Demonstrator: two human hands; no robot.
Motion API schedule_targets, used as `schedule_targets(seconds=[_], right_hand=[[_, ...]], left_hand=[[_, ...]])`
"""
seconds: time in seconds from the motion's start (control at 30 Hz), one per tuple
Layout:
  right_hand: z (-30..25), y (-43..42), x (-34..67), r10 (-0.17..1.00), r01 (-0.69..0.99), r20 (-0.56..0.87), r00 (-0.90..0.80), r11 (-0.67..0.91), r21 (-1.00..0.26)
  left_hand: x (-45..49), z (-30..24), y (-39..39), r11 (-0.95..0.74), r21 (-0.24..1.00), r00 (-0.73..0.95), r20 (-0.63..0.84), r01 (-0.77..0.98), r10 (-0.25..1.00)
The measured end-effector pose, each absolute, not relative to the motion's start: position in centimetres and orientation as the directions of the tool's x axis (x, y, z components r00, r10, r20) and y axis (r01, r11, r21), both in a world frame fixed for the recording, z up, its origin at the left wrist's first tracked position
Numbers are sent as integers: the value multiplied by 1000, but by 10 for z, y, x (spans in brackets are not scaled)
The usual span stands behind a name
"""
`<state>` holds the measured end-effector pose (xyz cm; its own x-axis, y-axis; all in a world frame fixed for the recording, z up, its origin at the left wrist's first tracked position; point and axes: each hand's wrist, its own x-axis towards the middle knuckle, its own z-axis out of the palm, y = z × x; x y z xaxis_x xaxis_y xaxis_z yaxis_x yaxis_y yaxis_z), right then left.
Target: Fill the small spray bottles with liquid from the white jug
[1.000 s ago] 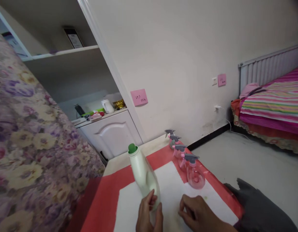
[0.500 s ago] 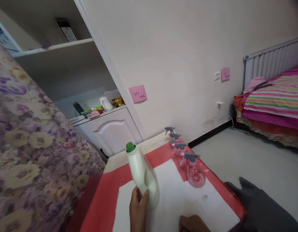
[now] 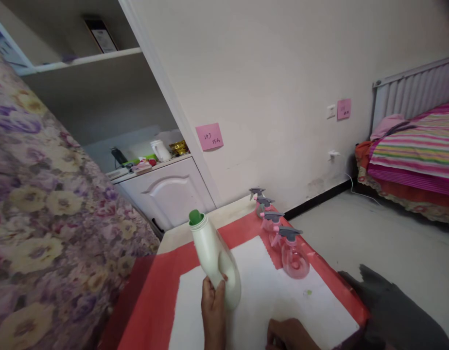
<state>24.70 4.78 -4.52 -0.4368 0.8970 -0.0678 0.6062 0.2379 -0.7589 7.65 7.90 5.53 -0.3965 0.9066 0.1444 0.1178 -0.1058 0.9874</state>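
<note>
My left hand [image 3: 214, 299] is closed around the handle of a pale green, capless detergent bottle [image 3: 208, 250]. The bottle leans to the left over the white sheet [image 3: 253, 277], its green pouring spout at the top. My right hand [image 3: 290, 333] is low in the frame with its fingers curled; whatever they may hold is hidden. Nearest to it, along the table's right side, runs a row of several spray bottles. The closest spray bottle [image 3: 295, 262] is clear pink with a grey trigger head.
A red cloth [image 3: 147, 279] covers most of the table. A floral curtain [image 3: 45, 218] hangs at left beside a white cabinet [image 3: 169, 192]. Pink notes, one of them a pink note [image 3: 209, 136], stick to the wall. A bed [image 3: 414, 150] stands at far right.
My left hand has shifted slightly right along the bottle's handle. My right hand has risen a little, its fingers still curled. The spray bottles have stayed in their row.
</note>
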Motion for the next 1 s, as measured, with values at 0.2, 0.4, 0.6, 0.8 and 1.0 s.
schedule_targets(seconds=[0.2, 0.4, 0.6, 0.8, 1.0], right_hand=[[-50, 48, 246, 897, 596, -41, -440, 258, -760], [-51, 49, 253, 920, 370, 121, -372, 267, -890], [-33, 72, 313, 896, 239, 263, 357, 184, -953], [-44, 113, 364, 869, 191, 218, 443, 146, -971], [-57, 141, 360, 940, 183, 254, 226, 215, -959]], left_hand=[[67, 49, 77, -88, 985, -363, 137, 148, 922], [58, 35, 79, -61, 984, -352, 117, 166, 929], [56, 31, 77, -34, 989, -326, 79, 142, 942], [49, 23, 67, -26, 995, -461, 67, 94, 885], [48, 1, 44, -81, 985, -612, 160, 155, 774]])
